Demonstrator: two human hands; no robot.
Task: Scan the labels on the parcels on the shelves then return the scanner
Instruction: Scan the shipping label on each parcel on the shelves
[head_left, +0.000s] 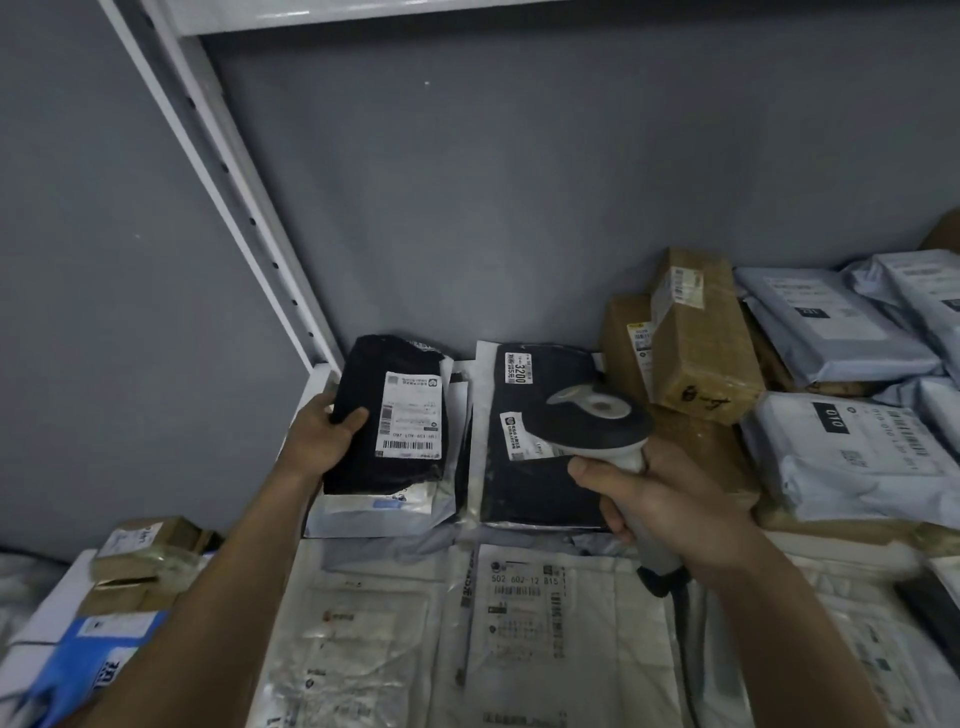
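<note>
A black soft parcel (363, 452) with a white barcode label (410, 415) lies at the shelf's back left, on a white mailer. My left hand (324, 434) grips its left edge, thumb on top. My right hand (670, 504) is closed around the handle of a grey-and-white scanner (592, 421). The scanner head hovers over a second black parcel (524, 467) and covers part of that parcel's label, pointing left.
Brown cardboard boxes (696, 338) stand behind the scanner. Grey mailer bags (841, 447) are stacked at the right. White mailers (519, 623) lie in front. A white shelf post (244, 208) rises at the left, with small boxes (140, 561) and a blue parcel (83, 660) below it.
</note>
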